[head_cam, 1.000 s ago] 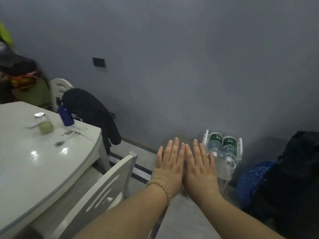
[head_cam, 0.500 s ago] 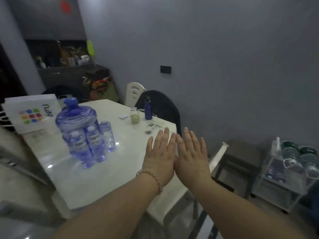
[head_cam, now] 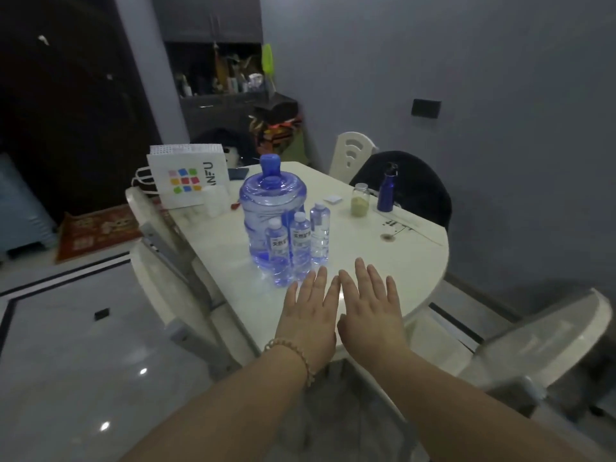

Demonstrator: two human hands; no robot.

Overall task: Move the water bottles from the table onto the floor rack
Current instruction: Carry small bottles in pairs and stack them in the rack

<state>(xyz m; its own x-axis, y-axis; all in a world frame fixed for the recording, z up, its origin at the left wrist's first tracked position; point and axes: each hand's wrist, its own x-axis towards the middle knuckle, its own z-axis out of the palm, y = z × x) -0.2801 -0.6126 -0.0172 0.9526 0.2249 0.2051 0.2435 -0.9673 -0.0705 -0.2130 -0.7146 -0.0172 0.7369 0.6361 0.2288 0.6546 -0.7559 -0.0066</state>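
Three water bottles [head_cam: 301, 243] stand upright on the table [head_cam: 366, 261], bunched against the big blue jug [head_cam: 271, 208], while the left hand [head_cam: 308, 315] and right hand [head_cam: 370, 315] hover just short, flat-fingered and empty, likely poised to grab.

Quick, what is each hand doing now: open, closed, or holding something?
Left hand: open, fingers straight, holding nothing.
Right hand: open, fingers straight, holding nothing.
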